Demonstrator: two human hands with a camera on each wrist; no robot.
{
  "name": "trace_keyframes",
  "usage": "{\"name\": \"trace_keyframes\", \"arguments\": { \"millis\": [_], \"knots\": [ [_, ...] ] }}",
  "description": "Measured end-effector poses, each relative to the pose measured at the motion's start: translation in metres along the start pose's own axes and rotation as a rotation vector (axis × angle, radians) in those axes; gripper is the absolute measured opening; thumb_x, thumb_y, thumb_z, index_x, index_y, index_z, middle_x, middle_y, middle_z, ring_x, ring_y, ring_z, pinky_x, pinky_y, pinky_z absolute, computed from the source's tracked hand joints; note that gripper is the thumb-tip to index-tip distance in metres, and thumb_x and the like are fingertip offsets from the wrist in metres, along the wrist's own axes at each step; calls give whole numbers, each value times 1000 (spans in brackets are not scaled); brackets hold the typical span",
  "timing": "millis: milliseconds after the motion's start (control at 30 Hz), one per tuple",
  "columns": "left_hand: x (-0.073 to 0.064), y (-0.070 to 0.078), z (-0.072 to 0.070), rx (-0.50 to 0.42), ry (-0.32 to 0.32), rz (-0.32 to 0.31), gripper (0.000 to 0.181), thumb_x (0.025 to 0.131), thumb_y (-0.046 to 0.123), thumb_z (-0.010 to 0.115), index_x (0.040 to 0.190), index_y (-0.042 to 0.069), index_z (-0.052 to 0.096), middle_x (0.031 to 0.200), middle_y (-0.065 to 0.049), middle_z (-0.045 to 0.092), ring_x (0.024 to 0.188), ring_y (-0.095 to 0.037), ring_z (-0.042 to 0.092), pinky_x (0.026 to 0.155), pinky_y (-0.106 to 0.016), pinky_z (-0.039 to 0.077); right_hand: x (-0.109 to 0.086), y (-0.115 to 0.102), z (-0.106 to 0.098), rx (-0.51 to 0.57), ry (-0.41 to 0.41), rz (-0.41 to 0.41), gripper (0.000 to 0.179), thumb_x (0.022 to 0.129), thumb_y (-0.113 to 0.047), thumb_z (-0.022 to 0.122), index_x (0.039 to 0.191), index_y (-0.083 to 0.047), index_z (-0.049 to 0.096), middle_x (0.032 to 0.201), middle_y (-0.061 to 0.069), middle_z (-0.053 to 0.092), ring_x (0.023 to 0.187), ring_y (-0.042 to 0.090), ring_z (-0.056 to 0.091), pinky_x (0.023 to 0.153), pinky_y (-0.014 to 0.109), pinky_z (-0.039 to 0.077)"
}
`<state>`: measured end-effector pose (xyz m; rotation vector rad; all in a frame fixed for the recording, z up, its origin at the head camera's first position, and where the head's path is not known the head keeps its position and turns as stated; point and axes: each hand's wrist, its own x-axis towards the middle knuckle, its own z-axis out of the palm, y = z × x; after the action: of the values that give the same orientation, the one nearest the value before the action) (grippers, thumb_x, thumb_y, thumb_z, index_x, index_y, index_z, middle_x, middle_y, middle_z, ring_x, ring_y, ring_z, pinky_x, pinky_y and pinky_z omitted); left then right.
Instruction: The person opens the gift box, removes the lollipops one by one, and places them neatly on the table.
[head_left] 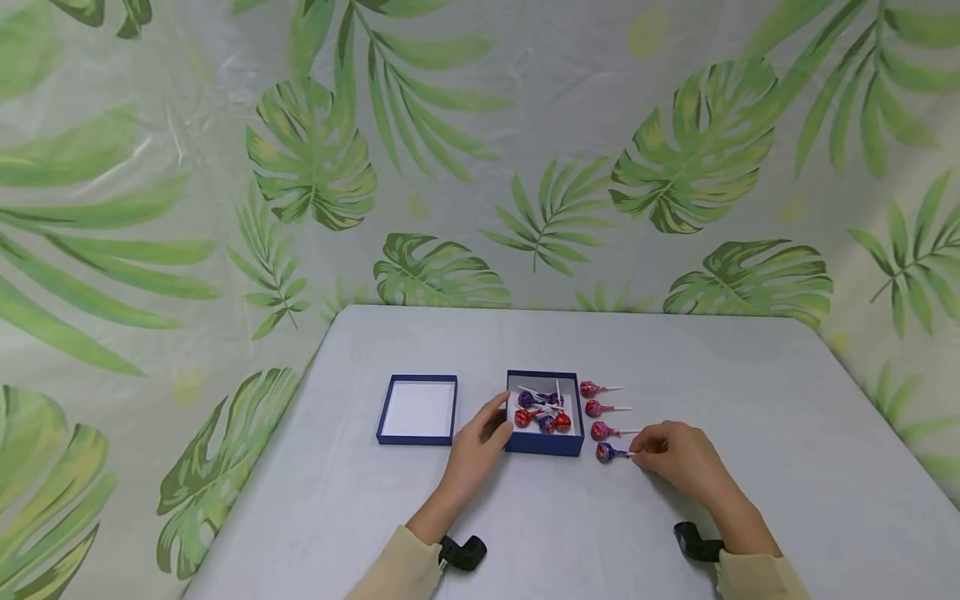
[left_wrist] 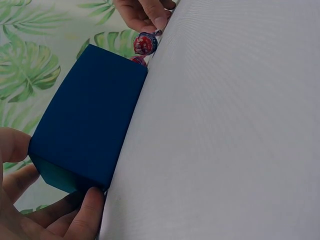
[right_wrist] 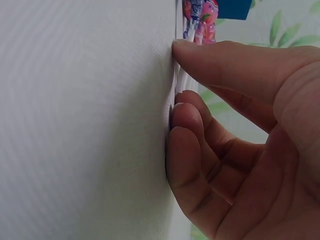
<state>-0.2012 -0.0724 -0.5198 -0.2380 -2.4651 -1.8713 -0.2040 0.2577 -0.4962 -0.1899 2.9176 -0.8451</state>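
My left hand (head_left: 474,450) rests against the left side of a dark blue open box (head_left: 543,443), fingers and thumb along its wall in the left wrist view. Inside the box lie several wrapped lollipops (head_left: 528,400), purple, red and blue, with white sticks. To the box's right, my right hand (head_left: 678,458) pinches the stick end of a purple-wrapped lollipop (head_left: 604,452) low over the table. This lollipop is the nearest of a column beside the box. Three pink and red ones, including a pink lollipop (head_left: 600,431), lie above it with sticks pointing right.
A shallow white-lined box lid (head_left: 417,440) with a blue rim lies left of the box. All of this stands on a table with a white cloth (head_left: 555,533). Behind it hangs a leaf-patterned sheet (head_left: 562,125).
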Motion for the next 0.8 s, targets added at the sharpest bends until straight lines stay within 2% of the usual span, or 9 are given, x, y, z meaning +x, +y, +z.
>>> {"name": "trace_keyframes", "arguments": {
  "millis": [233,500,667,800],
  "knots": [
    [1,0,-1,8,7,7,48,103,28,57,150,28,50,143,-6,57,132,-22,53,108,-39,44,1,-1,0,11,-1,-2,8,84,-17,82,84,-21,75,78,-2,60,76,19,52,66,33,43],
    [0,-1,-2,6,1,1,47,102,29,59,149,31,51,142,-5,58,131,-20,53,108,-37,44,0,-2,-1,15,-24,11,8,83,-18,82,86,-20,75,78,-2,59,76,19,52,65,33,43],
    [-1,-1,-2,15,8,42,46,103,27,59,148,29,52,138,-9,61,128,-23,57,106,-40,46,-2,-2,-4,20,-49,21,8,84,-18,82,89,-19,75,81,-1,61,78,19,54,66,34,45],
    [-1,0,-2,8,1,44,47,103,29,59,149,29,51,139,-9,60,128,-23,57,107,-41,45,-4,-3,-9,21,-68,47,12,83,-19,82,93,-18,75,84,-1,62,81,20,55,66,34,47]
  ]
}}
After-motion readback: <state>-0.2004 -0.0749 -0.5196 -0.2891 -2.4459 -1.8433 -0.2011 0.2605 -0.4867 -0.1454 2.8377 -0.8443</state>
